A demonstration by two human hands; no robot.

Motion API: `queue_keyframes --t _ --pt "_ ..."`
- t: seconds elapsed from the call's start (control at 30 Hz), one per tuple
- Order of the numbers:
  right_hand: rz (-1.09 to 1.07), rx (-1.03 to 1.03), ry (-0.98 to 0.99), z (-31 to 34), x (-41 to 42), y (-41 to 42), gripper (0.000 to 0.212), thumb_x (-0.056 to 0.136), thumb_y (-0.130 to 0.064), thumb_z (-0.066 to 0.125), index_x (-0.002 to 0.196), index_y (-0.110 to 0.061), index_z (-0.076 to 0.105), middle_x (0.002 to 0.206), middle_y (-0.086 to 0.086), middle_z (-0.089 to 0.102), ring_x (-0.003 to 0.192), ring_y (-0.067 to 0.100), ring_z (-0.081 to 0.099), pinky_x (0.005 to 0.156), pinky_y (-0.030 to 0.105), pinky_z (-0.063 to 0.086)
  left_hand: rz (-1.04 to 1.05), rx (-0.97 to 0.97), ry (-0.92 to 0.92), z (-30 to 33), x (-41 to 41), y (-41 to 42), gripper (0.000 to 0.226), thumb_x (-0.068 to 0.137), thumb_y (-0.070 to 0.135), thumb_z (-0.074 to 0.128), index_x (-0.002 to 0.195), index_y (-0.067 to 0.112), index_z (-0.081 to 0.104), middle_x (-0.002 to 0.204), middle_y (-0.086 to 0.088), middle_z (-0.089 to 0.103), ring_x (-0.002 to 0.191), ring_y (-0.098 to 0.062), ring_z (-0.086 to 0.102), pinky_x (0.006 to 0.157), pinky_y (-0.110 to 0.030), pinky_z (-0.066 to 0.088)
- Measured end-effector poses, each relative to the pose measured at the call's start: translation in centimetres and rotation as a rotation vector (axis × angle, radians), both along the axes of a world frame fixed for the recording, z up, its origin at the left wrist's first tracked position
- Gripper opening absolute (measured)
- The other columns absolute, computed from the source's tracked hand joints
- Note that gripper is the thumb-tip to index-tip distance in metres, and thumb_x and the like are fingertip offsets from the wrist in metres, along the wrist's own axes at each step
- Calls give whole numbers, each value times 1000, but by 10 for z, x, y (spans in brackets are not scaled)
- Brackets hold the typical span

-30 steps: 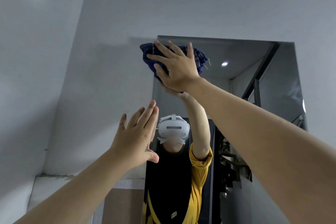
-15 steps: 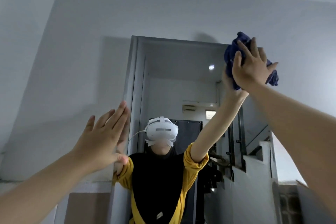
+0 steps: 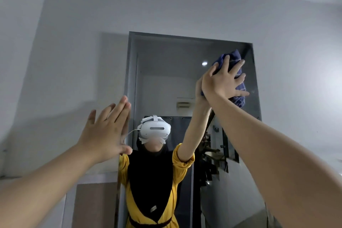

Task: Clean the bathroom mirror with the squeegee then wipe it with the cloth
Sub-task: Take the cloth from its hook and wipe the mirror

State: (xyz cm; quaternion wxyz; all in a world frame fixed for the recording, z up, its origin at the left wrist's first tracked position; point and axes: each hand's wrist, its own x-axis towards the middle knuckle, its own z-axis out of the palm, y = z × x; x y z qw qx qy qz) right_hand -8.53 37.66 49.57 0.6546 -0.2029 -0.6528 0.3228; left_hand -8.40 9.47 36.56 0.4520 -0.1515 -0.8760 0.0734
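- High up, a bunched dark blue checked cloth (image 3: 236, 79) sits against the glass of the bathroom mirror (image 3: 166, 65), close to its upper right corner and just inside the right edge.
- The right hand (image 3: 221, 81) presses the cloth to the glass; its fingers (image 3: 237, 66) are spread and nearly straight over the bundle, the thumb out to the side, and folds of cloth show above and below them.
- The left hand (image 3: 105, 131) is raised at the mirror's left edge, fingers straight and close together, thumb out, holding nothing; whether the fingertips touch the glass or the wall cannot be told.
- The mirror is a tall upright pane set on a pale grey wall (image 3: 185, 5).
- Its glass reflects the person in a white headset (image 3: 154, 129), a black head covering and a yellow top, one arm reaching up to the cloth.
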Motion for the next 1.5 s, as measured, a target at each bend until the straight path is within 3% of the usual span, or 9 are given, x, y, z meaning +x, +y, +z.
queue_keyframes --t 0.17,0.37,0.57,0.67,0.77,0.97,1.13,1.27,1.5 --pt "26 176 12 -1 -6 -75 50 97 -46 25 147 -40 22 162 -1 0 145 35 6 101 77 -1 -81 45 16 -21 4 -4 110 76 63 55 145 17 -17 149 5 -30 144 -21 -4 113 -53 6" --pt "9 554 -20 -21 -18 -127 50 96 -46 30 146 -40 28 162 0 7 145 35 11 102 76 1 -66 -9 -38 -34 5 13 124 70 64 61 140 15 -29 148 2 -35 143 -21 -12 113 -51 -1" --pt "-63 898 -21 -23 -15 -117 46 96 -46 33 142 -43 33 160 -4 15 144 33 18 104 73 5 -45 -16 -33 -19 6 25 123 72 59 64 141 13 -27 150 0 -33 143 -22 -13 113 -52 0" --pt "-91 1177 -20 -56 -14 -98 45 95 -46 34 140 -43 39 158 -3 23 140 33 26 103 73 14 -2 38 -76 -54 15 29 118 76 57 61 141 15 -28 147 2 -36 143 -22 -14 113 -52 -1" --pt "-111 1252 -41 -61 -13 -81 45 95 -44 36 139 -42 41 158 -3 25 139 33 30 101 73 18 -1 39 -33 -55 13 20 115 76 57 60 142 16 -25 147 3 -34 143 -22 -12 113 -52 2" --pt "-156 1186 -53 -61 -5 -36 46 93 -46 40 139 -43 41 157 -4 26 139 32 31 101 73 19 45 33 0 -52 5 5 120 72 66 57 141 15 -26 151 2 -30 143 -21 -10 112 -54 7" --pt "-170 962 -70 -60 3 32 46 94 -47 34 140 -44 37 159 -4 22 141 32 27 103 73 17 -12 126 -7 -50 4 4 118 55 80 26 143 16 -20 153 7 -21 143 -19 -1 112 -53 7" --pt "-160 789 -61 -60 7 95 46 96 -46 34 142 -45 31 160 -5 18 143 29 22 105 72 14 80 113 19 -53 11 12 109 79 46 60 137 17 -27 154 3 -22 144 -19 -2 113 -50 5" --pt "-98 378 -41 -73 9 116 49 94 -46 30 143 -46 27 161 -5 12 144 29 17 105 72 8 247 61 -38 -52 19 23 122 74 61 61 129 14 -38 144 4 -37 143 -19 -6 113 -50 9"
